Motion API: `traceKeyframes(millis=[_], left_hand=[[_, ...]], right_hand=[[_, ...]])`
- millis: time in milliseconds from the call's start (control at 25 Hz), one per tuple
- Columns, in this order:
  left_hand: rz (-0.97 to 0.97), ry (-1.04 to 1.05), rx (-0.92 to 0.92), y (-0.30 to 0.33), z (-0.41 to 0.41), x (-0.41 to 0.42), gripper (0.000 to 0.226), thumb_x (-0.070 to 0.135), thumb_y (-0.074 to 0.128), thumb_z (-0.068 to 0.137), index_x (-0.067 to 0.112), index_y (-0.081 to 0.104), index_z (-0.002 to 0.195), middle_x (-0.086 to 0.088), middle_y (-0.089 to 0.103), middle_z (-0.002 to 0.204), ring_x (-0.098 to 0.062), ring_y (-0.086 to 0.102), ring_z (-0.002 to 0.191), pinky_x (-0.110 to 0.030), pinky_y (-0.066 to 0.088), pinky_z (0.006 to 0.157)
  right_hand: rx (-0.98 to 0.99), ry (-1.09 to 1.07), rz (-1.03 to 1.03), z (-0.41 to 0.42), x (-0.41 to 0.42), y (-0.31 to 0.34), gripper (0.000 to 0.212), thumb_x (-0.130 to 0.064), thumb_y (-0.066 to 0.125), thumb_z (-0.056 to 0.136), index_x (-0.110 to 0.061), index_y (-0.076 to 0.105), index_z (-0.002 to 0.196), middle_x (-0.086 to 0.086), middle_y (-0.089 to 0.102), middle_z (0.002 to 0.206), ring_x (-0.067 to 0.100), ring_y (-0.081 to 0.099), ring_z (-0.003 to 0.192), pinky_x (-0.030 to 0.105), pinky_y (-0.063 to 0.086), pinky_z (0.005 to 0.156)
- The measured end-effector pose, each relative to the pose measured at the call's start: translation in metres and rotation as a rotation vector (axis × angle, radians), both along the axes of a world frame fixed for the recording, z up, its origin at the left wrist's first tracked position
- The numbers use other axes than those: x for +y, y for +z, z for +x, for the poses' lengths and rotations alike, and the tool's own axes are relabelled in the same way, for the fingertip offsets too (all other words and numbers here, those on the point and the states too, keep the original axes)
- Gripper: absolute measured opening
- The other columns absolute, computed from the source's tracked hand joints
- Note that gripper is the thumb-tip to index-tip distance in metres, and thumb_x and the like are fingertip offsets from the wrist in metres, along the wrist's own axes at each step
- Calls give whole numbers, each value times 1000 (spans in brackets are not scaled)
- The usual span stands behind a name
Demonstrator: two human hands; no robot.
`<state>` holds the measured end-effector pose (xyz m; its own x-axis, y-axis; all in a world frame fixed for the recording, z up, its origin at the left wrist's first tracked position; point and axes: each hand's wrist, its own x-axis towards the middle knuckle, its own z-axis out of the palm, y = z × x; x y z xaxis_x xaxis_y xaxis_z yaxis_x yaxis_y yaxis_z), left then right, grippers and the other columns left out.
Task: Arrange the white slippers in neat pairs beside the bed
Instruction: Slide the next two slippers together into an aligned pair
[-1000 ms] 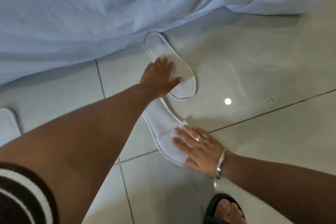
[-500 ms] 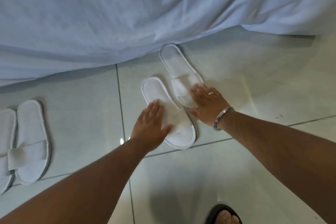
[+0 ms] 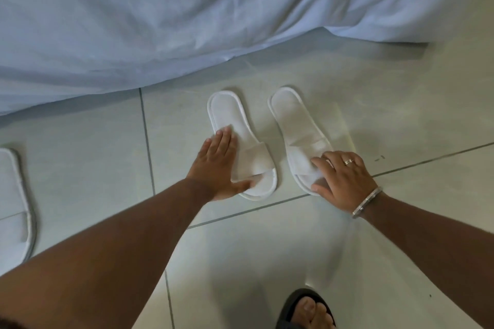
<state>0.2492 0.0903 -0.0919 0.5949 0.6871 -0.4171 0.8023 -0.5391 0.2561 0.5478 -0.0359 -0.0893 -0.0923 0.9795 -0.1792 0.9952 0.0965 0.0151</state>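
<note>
Two white slippers lie side by side on the tiled floor, heels toward the bed. My left hand (image 3: 217, 165) rests flat on the left slipper (image 3: 235, 125), fingers over its strap and thumb at its toe edge. My right hand (image 3: 340, 177) presses on the toe strap of the right slipper (image 3: 292, 117), thumb under its front rim. A narrow gap of floor separates the two slippers. Another white slipper (image 3: 13, 203) lies at the far left edge, partly cut off by the frame.
The pale blue bed sheet (image 3: 187, 21) hangs down to the floor along the top of the view. My foot in a dark sandal (image 3: 306, 310) stands at the bottom. Light glossy tiles (image 3: 401, 115) stretch to the right of the pair.
Both hands have slid the two slippers apart and turned them so they now lie parallel with a gap; before they overlapped at an angle. The view shifted left.
</note>
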Motion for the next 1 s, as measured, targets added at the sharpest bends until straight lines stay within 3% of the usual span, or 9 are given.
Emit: traceKeyframes(millis=[120,280,440,1000], left_hand=[[18,-59,-27,-6,25,-4,127,83,47,72,12,-20,153,-6,-29,162,-20,-28,148,-41,-10,123],[29,-104,-28,-14,45,-6,131,85,46,67,12,-22,153,-6,-30,161,-21,-29,148,-43,-9,123],[35,-191,-23,-15,58,1,132,84,48,67,14,-24,152,-5,-30,161,-21,-29,148,-45,-13,122],[-32,-147,12,-8,66,-1,132,83,54,70,14,-24,152,-5,-33,161,-21,-29,147,-51,-9,122]], right_hand=[[-10,-11,-28,-6,4,-3,74,-57,50,75,-17,42,138,12,55,125,34,54,107,42,37,87],[-4,-58,-76,-2,5,-5,67,-49,44,80,-19,41,140,10,47,143,30,48,123,42,43,89],[-27,-88,-94,10,12,-2,66,-47,44,80,-19,42,140,8,46,145,30,50,123,42,43,88],[-63,-108,-101,9,7,-11,69,-47,47,80,-17,37,141,10,43,146,34,49,119,45,42,84]])
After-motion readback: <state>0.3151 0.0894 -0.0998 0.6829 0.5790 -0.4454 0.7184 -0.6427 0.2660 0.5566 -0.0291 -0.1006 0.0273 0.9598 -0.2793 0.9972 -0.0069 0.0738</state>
